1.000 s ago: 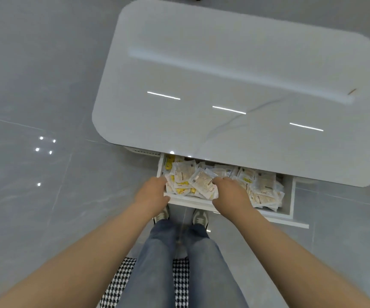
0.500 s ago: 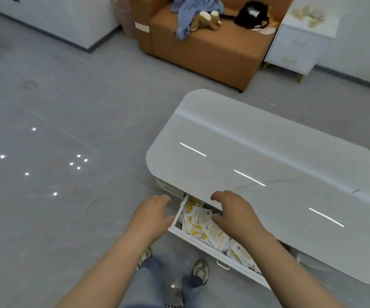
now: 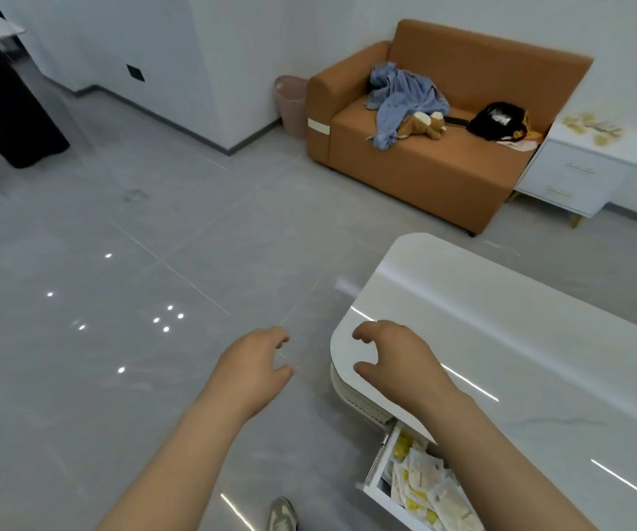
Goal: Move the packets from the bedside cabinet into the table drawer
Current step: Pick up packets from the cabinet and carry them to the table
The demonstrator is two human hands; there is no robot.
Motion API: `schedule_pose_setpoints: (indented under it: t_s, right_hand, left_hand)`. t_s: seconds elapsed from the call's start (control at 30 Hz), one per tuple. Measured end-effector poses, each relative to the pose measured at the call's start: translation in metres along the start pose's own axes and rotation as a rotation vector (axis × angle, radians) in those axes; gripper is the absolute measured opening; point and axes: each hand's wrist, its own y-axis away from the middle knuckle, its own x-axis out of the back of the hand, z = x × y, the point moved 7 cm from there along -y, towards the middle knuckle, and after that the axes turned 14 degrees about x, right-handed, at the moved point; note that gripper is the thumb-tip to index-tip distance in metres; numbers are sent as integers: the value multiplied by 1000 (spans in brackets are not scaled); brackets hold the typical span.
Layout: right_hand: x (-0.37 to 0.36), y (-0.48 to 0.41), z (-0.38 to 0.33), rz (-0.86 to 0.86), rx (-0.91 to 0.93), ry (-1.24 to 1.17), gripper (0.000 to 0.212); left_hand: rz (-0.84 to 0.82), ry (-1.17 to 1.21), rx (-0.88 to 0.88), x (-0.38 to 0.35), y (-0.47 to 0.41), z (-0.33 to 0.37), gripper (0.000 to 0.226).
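The white table [image 3: 520,339] fills the lower right, and its drawer [image 3: 376,482] hangs open below the near corner, holding several white and yellow packets [image 3: 428,488]. My left hand [image 3: 252,371] hovers over the floor left of the table, fingers loosely curled and empty. My right hand [image 3: 397,362] floats above the table's left corner, also loosely curled with nothing in it. Far back right stands the white bedside cabinet [image 3: 577,174] with several yellowish packets [image 3: 592,128] lying on its top.
An orange sofa [image 3: 424,162] against the back wall carries a blue cloth, a plush toy and a black bag. A pink bin [image 3: 292,105] stands left of it. Dark furniture sits at the far left. Grey tiled floor stretches between me and the sofa.
Both hands have lifted out of the drawer and let go of the packets, which stay inside. My view has swung up from the drawer to the sofa and cabinet.
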Motion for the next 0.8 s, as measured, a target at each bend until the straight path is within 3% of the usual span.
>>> schedule_pose_setpoints:
  t_s: [0.3, 0.8]
  right_hand:
    - [28, -97, -34, 66, -10, 2, 43]
    - [117, -249, 57, 132, -70, -28, 43]
  left_hand:
    - [22, 25, -49, 67, -83, -22, 42]
    - [67, 6, -105, 133, -255, 73, 41]
